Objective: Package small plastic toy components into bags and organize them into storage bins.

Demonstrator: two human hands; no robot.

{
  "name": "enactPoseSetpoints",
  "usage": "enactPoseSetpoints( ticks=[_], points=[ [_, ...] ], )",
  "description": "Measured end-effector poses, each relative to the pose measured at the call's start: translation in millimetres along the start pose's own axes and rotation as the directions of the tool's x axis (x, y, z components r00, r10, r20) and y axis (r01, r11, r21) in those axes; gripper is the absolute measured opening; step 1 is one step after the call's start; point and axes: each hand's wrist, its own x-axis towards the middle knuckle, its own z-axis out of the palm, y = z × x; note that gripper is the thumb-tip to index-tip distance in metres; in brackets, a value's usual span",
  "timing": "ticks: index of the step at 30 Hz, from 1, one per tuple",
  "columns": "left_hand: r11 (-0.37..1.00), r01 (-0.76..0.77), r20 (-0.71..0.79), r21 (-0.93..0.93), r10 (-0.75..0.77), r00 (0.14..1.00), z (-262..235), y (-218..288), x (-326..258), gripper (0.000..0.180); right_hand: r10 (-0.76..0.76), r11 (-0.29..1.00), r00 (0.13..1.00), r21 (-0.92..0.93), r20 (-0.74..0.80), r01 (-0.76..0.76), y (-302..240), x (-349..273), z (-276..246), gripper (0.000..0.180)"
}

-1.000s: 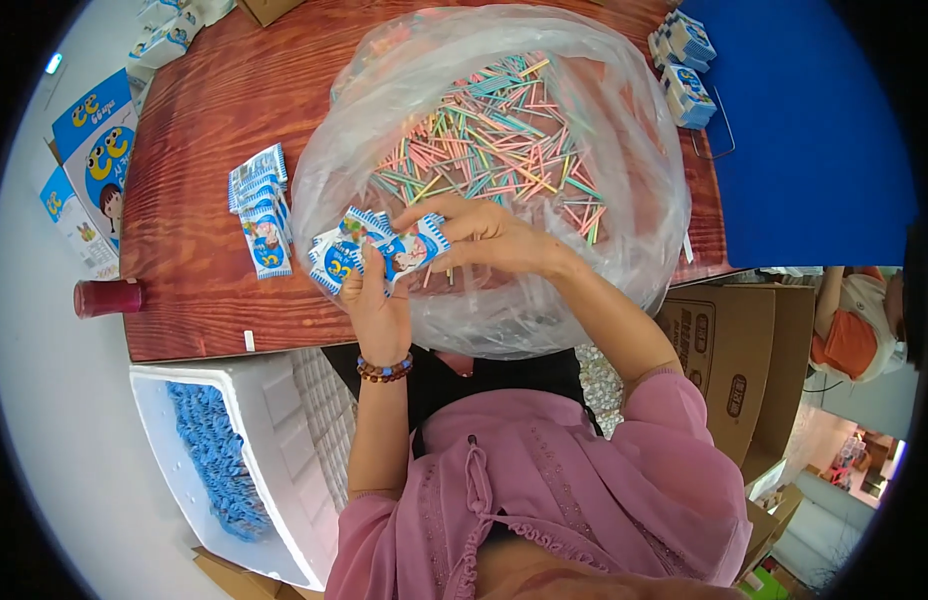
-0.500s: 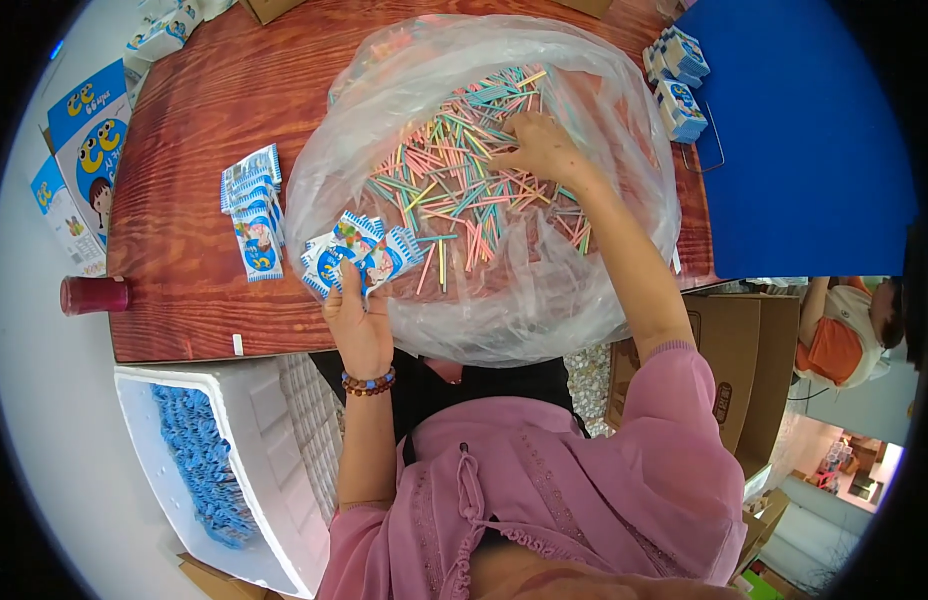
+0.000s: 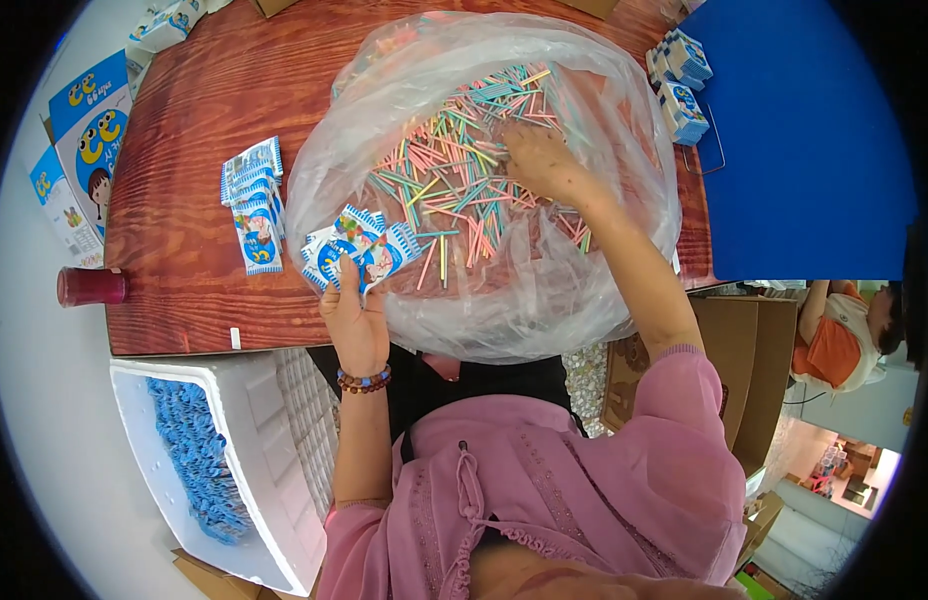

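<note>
My left hand (image 3: pixel 354 320) holds a small fan of blue-and-white packets (image 3: pixel 356 245), thumb across their front, at the near left rim of a large clear plastic bag (image 3: pixel 324 165). The bag lies wide open on the table, with a loose heap of thin pink, blue-green and yellow sticks (image 3: pixel 469 205) inside. Reaching into the right part of that heap is my right hand (image 3: pixel 546 165). Its fingers are curled down among the sticks; what they grip is hidden.
Left of the bag lies an overlapping row of similar packets (image 3: pixel 256 215). A dark red jar (image 3: pixel 92 287) stands at the table's left edge. Stacked packets (image 3: pixel 681 112) sit back right. Below left, a white foam box (image 3: pixel 274 430) holds blue pieces. Another person (image 3: pixel 839 335) is at far right.
My right hand's fingers have gone from spread to curled down into the sticks. The left hand keeps its packets in nearly the same place.
</note>
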Motion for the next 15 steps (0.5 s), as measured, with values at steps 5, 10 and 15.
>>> enactPoseSetpoints(
  ticks=[5,10,15],
  points=[
    [1.000,0.001,0.019,-0.013,-0.001,1.000,2,0,-1,0.015,0.200,0.789,0.979,0.589,0.024,-0.176,22,-11,7,0.031],
    [0.999,0.009,0.023,-0.036,-0.008,1.000,5,-3,-1,0.014,0.328,0.391,0.938,0.920,-0.109,-0.030,28,-15,24,0.023],
    [1.000,0.016,0.022,-0.011,-0.016,1.000,6,-3,-1,0.014,0.455,0.249,0.888,0.967,-0.064,-0.058,16,-11,30,0.017]
  ],
)
